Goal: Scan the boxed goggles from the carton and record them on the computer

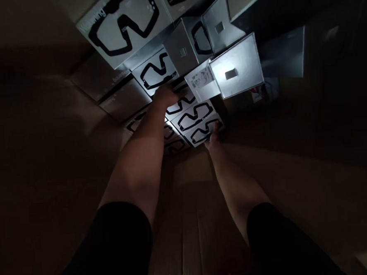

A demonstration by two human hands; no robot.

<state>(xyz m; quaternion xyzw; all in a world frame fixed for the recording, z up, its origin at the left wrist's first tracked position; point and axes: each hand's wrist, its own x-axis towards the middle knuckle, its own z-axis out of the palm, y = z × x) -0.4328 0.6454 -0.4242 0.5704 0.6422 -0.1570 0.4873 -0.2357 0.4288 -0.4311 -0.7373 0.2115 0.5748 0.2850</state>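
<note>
Pale boxes with “…ning” lettering

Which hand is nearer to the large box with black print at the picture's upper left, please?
Left. In the picture, the left hand is below the right part of the large box; the right hand is farther off, at a smaller box.

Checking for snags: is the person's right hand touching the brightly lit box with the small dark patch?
Apart. The head view shows a visible gap between the right hand and the brightly lit box.
</note>
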